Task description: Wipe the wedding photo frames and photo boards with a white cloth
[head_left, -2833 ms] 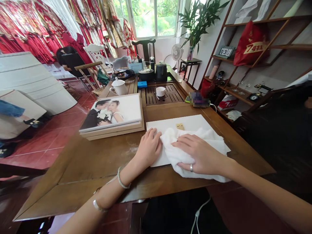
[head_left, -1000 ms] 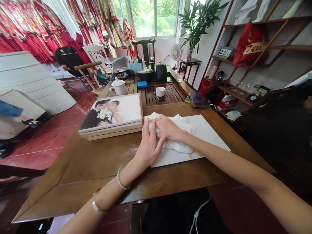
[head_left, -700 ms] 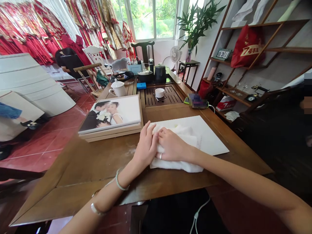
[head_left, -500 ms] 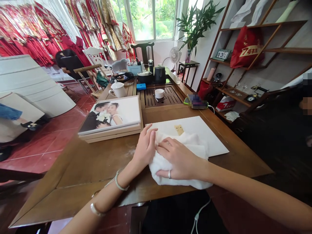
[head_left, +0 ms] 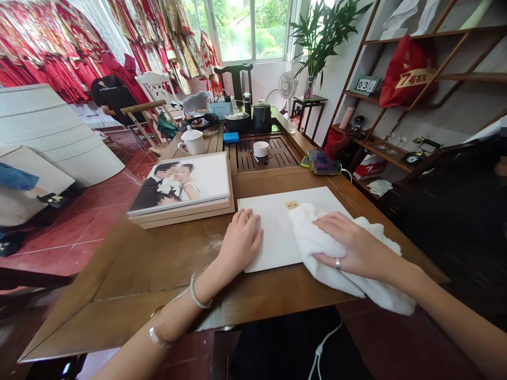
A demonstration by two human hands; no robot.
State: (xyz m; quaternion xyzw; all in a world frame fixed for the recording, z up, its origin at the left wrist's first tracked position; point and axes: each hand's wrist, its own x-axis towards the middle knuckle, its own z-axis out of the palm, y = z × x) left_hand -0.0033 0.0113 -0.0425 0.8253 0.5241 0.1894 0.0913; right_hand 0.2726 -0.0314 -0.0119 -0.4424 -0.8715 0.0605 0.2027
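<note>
A white board [head_left: 273,237] lies flat on the wooden table, with a small tan patch [head_left: 292,204] near its far edge. My left hand [head_left: 242,240] rests on the board's left edge, fingers extended and holding nothing. Bunched under my right hand [head_left: 350,245] is a white towel [head_left: 315,237], gripped between thumb and fingers. The towel covers the right part of the board, and one end of it hangs past the table's near edge. A ring is on my right hand; bracelets circle my left wrist.
Left of the board lies a stack of panels topped by a wedding photo [head_left: 209,179]. Beyond stand a lidded white mug [head_left: 193,142], a tea tray [head_left: 277,158] with a white cup [head_left: 261,149], and a phone [head_left: 325,162] on a cable. Shelves [head_left: 396,153] rise at the right.
My right hand has moved right with the towel, uncovering the board's left part. My left hand has come down flat onto the board's left edge, away from the towel.
</note>
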